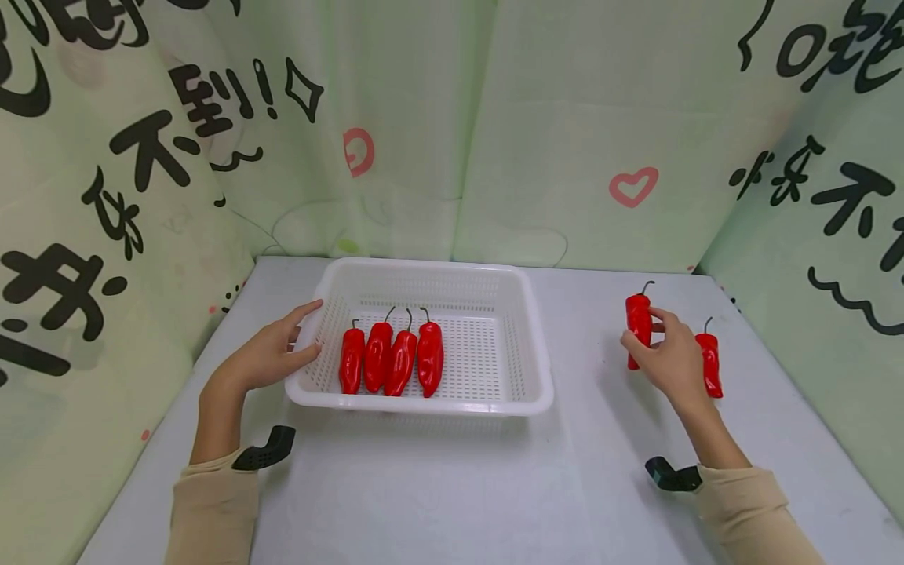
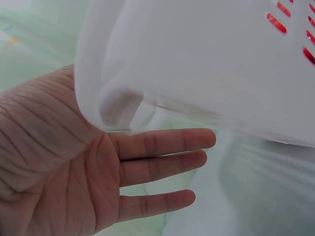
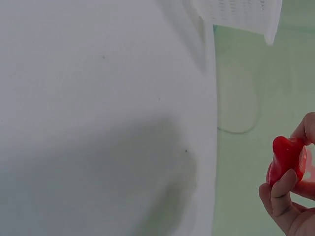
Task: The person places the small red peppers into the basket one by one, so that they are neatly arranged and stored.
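Note:
My left hand (image 1: 271, 349) holds the left rim of a white plastic basket (image 1: 526, 400); the thumb and forefinger lie over the edge. In the left wrist view, three straight fingers of that hand (image 2: 157, 167) extend beneath the rim, the rest hidden behind the basket wall. Several red peppers (image 1: 377, 357) lie side by side in its left half, stems pointing away. Off to the right, my right hand (image 1: 671, 353) pinches a red pepper (image 1: 639, 314), held stem up between thumb and fingers. Another red pepper (image 1: 709, 365) is on the table just right of that hand.
The white table (image 1: 438, 486) reaches back to a pale green printed curtain (image 1: 565, 141), which also encloses both sides. A dark wrist camera (image 1: 264, 449) sits at the left cuff, and a second wrist camera (image 1: 671, 475) at the right.

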A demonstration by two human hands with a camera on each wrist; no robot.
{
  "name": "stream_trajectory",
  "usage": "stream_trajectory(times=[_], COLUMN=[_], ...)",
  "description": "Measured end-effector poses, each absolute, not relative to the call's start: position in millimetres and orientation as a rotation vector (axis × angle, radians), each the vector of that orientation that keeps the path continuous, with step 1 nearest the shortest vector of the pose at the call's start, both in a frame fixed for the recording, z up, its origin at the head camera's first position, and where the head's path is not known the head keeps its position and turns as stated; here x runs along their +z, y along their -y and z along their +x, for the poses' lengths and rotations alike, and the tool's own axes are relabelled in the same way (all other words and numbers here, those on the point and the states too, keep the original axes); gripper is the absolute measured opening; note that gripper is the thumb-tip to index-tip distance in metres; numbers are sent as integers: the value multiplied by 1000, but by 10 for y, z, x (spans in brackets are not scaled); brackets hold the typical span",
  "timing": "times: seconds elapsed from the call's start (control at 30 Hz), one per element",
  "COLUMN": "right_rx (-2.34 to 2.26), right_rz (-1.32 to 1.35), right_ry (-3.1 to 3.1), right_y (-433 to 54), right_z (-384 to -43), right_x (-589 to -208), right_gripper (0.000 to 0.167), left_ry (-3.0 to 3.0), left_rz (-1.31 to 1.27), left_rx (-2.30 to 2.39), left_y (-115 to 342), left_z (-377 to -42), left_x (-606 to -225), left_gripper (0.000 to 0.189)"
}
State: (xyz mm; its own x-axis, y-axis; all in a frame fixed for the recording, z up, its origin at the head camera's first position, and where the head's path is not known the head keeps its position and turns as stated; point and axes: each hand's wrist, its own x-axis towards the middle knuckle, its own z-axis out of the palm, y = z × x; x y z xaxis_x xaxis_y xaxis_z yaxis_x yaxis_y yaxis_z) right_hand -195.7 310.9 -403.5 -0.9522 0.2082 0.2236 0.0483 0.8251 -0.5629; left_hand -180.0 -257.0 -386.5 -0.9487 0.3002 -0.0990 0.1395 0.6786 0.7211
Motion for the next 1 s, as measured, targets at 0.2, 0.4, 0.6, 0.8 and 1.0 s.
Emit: stream_trajectory(times=[0.2,0.4,0.6,0.8,1.0], right_rx=[850,872,881,930,955], right_rz=[-138,-117,-108,-57,-10], right_ry=[2720,2721,2715,2685,2651], right_y=[-3012,-2922,-2793,-2655,-2521], right_z=[-1942,-1922,-1918,-1938,-1941], right_x=[-3943,-3877,-3812,-3771,-3738], right_gripper=[75,77,78,77,77], left_ry=[-2681,-2682,-2693,-2683,-2678], left_rz=[347,340,340,335,331], left_rx=[1129,1114,1102,1115,1121], left_y=[2565,2557,2560,2557,2554], left_z=[-1807,-1809,-1808,-1806,-1800], left_x=[-3862,-3856,-3851,-3852,-3852], left_gripper=[75,76,75,76,76])
